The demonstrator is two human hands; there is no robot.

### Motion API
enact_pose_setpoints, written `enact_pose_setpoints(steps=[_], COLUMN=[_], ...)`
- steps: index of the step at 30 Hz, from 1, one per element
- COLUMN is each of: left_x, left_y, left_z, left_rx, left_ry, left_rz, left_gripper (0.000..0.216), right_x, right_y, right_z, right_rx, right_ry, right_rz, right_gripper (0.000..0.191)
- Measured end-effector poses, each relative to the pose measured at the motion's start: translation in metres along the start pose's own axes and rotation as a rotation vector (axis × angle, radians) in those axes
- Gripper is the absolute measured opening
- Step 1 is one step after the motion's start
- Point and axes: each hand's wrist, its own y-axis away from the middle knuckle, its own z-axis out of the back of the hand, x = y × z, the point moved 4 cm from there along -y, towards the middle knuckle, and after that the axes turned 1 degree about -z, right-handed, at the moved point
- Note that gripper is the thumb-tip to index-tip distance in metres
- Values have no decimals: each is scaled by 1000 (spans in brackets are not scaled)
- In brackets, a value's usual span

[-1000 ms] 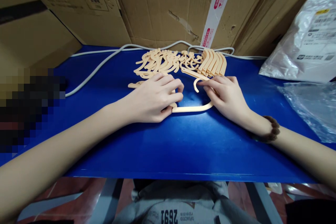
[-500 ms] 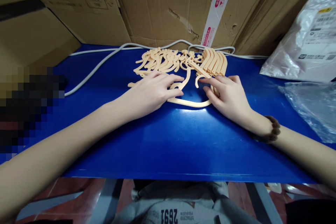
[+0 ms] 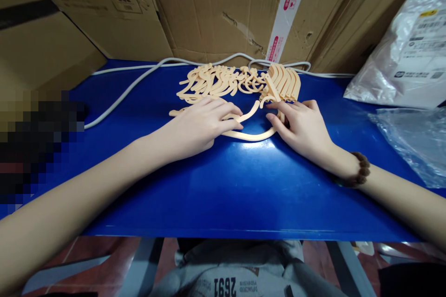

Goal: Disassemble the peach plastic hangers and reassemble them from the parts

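My left hand is closed around a curved beige hanger arm, whose free end points right toward my other hand. My right hand grips a beige hanger piece with a straight bar and a small curved hook; its fingertips partly cover it. A long bowed beige piece runs between the two hands just above the table, its ends hidden under the fingers. Behind them lie a heap of loose curved beige pieces and a neat row of nested curved arms.
A white cable winds along the back of the blue table. Cardboard boxes stand behind it. At the right are a white plastic parcel and a clear plastic bag.
The curved arm in my left hand has swung down toward the right. The straight bar at my right hand has turned from a leftward slant to steeper. Both hands stay nearly in place.
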Motion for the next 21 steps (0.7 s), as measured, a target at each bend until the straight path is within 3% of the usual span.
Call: enact_pose_setpoints(steps=[21], left_x=[-8], left_y=[-1], left_z=[5], left_rx=[-43], left_ry=[-1], left_rz=[-11], left_gripper=[26], right_x=[1], right_y=[-2], right_z=[0], right_rx=[31], right_ry=[58], right_rz=[-34], right_gripper=[34])
